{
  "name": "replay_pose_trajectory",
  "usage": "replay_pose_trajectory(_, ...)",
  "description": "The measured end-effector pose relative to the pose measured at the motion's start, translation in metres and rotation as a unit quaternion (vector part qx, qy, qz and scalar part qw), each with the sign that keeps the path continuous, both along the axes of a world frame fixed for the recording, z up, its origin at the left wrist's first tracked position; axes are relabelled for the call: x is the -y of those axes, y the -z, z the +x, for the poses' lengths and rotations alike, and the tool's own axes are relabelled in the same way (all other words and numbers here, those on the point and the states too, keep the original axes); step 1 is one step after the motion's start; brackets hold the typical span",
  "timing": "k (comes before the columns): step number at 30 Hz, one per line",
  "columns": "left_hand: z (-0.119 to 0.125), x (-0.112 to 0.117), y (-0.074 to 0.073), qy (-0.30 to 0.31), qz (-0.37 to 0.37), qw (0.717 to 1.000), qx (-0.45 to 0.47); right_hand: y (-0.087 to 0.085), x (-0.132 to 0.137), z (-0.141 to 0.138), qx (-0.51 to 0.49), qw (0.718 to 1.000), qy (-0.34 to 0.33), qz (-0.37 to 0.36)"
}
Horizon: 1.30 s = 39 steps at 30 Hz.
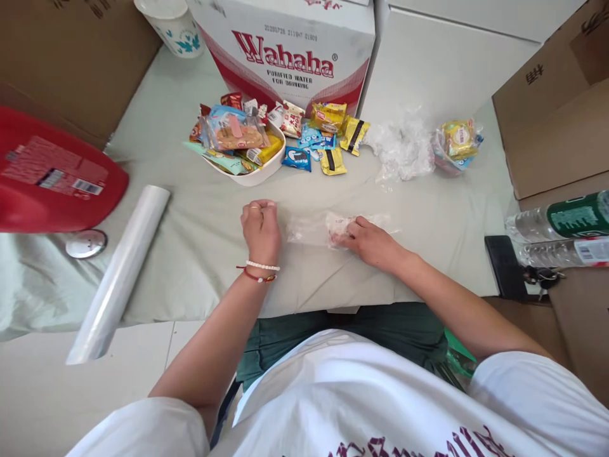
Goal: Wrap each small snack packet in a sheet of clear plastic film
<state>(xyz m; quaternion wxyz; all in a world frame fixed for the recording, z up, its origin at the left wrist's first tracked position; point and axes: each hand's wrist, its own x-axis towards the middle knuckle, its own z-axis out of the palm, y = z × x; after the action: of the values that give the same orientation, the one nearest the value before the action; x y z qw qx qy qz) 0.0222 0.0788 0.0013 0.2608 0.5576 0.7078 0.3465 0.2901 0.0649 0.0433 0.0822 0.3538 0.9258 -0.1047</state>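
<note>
My left hand (261,230) is closed, its fingers curled in beside the left end of a strip of clear plastic film (307,233) on the cloth; whether it grips the film's edge is hidden. My right hand (375,242) is closed on a small whitish packet (339,226) with pinkish marks, which lies on the film or is partly wrapped in it. Beyond my hands stands a white bowl (259,176) heaped with wrapped snacks. Small yellow snack packets (333,161) and a blue packet (297,158) lie to the bowl's right.
A roll of plastic film (124,266) lies at left, near a red jug (52,178). Crumpled film (404,146) and a film-wrapped bundle of snacks (457,146) lie at back right. A Wahaha box (295,57) stands behind; bottles (571,216) and a black phone-like object (504,266) are at right.
</note>
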Motion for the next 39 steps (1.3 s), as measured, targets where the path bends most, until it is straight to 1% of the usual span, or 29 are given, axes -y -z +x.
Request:
replay_pose_trajectory(2,0.011,-0.009,-0.009,-0.03,-0.026,0.999,-0.016,-0.003,0.001,-0.004,0.008,1.0,0.001,0.007)
replay_pose_trajectory(3,0.022,-0.012,-0.014,-0.028,-0.034,0.999,-0.02,-0.004,0.002,-0.005,0.008,1.0,0.005,0.008)
replay_pose_trajectory(5,0.048,-0.013,-0.025,0.01,-0.058,0.997,-0.04,-0.004,0.003,-0.009,0.004,1.0,0.022,0.007)
replay_pose_trajectory(7,0.071,-0.01,-0.034,0.048,-0.086,0.992,-0.08,-0.003,0.005,-0.012,-0.001,0.999,0.036,0.004)
replay_pose_trajectory(9,0.083,-0.005,-0.039,0.081,-0.092,0.986,-0.114,-0.001,0.007,-0.013,-0.007,0.999,0.043,0.001)
replay_pose_trajectory(11,0.081,0.001,-0.039,0.103,-0.078,0.984,-0.126,0.0,0.008,-0.013,-0.021,0.998,0.054,-0.005)
replay_pose_trajectory(13,0.066,0.004,-0.036,0.103,-0.079,0.983,-0.128,0.001,0.009,-0.012,-0.042,0.997,0.069,-0.014)
replay_pose_trajectory(15,0.049,0.005,-0.032,0.098,-0.108,0.982,-0.122,0.003,0.009,-0.01,-0.066,0.994,0.08,-0.021)
replay_pose_trajectory(17,0.04,0.003,-0.03,0.098,-0.13,0.984,-0.073,0.006,0.009,-0.009,-0.089,0.992,0.087,-0.022)
replay_pose_trajectory(19,0.046,0.003,-0.03,0.1,-0.109,0.989,0.028,0.012,0.011,-0.01,-0.11,0.99,0.092,-0.017)
replay_pose_trajectory(21,0.065,0.004,-0.03,0.11,-0.076,0.983,0.128,0.019,0.015,-0.01,-0.127,0.987,0.097,-0.005)
replay_pose_trajectory(22,0.077,0.005,-0.03,0.12,-0.066,0.978,0.154,0.022,0.018,-0.009,-0.141,0.985,0.101,0.003)
replay_pose_trajectory(23,0.09,0.008,-0.029,0.135,-0.058,0.977,0.158,0.024,0.021,-0.005,-0.162,0.981,0.106,0.01)
replay_pose_trajectory(24,0.101,0.012,-0.028,0.153,-0.044,0.978,0.137,0.026,0.025,0.0,-0.19,0.976,0.107,0.011)
replay_pose_trajectory(25,0.111,0.017,-0.026,0.171,-0.021,0.98,0.095,0.026,0.029,0.007,-0.225,0.969,0.105,0.003)
replay_pose_trajectory(26,0.118,0.022,-0.023,0.191,0.007,0.981,0.037,0.025,0.033,0.015,-0.261,0.96,0.104,-0.011)
replay_pose_trajectory(27,0.123,0.029,-0.021,0.211,0.036,0.976,-0.025,0.023,0.036,0.024,-0.296,0.947,0.119,-0.019)
replay_pose_trajectory(28,0.126,0.035,-0.018,0.231,0.059,0.967,-0.084,0.021,0.038,0.033,-0.324,0.932,0.159,-0.011)
replay_pose_trajectory(29,0.127,0.041,-0.016,0.25,0.073,0.956,-0.136,0.02,0.039,0.042,-0.338,0.915,0.222,0.018)
replay_pose_trajectory(31,0.125,0.049,-0.014,0.275,0.079,0.935,-0.211,0.018,0.038,0.054,-0.31,0.867,0.374,0.108)
replay_pose_trajectory(32,0.124,0.051,-0.013,0.282,0.075,0.927,-0.235,0.018,0.037,0.057,-0.276,0.848,0.431,0.141)
replay_pose_trajectory(33,0.123,0.052,-0.013,0.286,0.069,0.922,-0.253,0.019,0.035,0.059,-0.24,0.84,0.461,0.152)
replay_pose_trajectory(35,0.121,0.052,-0.012,0.293,0.061,0.915,-0.271,0.02,0.03,0.059,-0.194,0.857,0.464,0.112)
replay_pose_trajectory(37,0.119,0.051,-0.011,0.301,0.06,0.913,-0.27,0.018,0.024,0.055,-0.196,0.87,0.449,0.058)
replay_pose_trajectory(39,0.119,0.05,-0.011,0.31,0.065,0.912,-0.259,0.009,0.014,0.045,-0.226,0.867,0.443,0.031)
